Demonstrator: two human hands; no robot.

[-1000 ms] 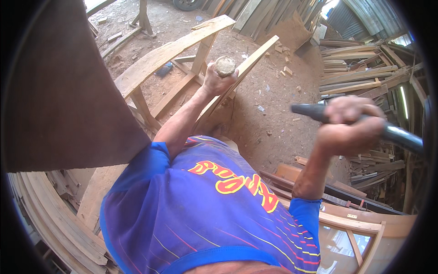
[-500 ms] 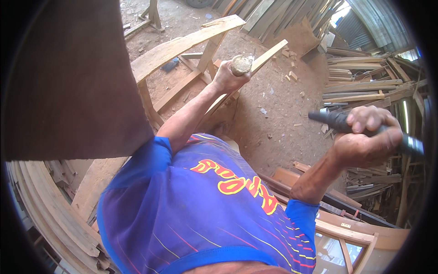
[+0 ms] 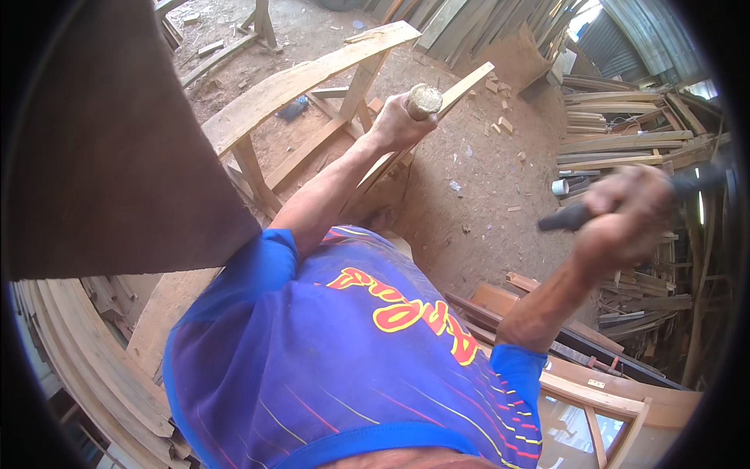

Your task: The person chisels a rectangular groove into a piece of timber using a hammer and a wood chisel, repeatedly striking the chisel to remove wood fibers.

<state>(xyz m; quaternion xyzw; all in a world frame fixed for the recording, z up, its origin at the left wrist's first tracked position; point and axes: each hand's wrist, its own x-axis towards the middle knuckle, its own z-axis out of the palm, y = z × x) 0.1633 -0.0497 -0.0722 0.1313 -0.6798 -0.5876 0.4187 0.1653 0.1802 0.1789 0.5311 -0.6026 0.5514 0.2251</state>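
My left hand (image 3: 397,125) is wrapped around an upright round wooden handle (image 3: 424,100) with a pale, battered top end. Its lower part is hidden by the fist. Just beneath and beside that hand runs a narrow plank (image 3: 467,86), edge toward me. Out to the right, my right hand (image 3: 629,211) is raised and closed around a black-handled tool (image 3: 564,218). The grip's butt points left toward the plank. Motion blurs the hand, and the tool's far end fades into the dark right rim, so its head cannot be made out.
A curved board on legs (image 3: 305,82) stands left of my left hand. Stacked lumber (image 3: 617,144) fills the right side; boards (image 3: 453,31) lean at the back. Wood scraps litter the dirt floor (image 3: 461,195). A large dark brown surface (image 3: 117,156) blocks the upper left. A framed glass panel (image 3: 578,426) lies lower right.
My right hand has swung slightly, the tool tilting so its far end rises and its butt drops. My left hand has shifted slightly to the right with the wooden handle still in it.
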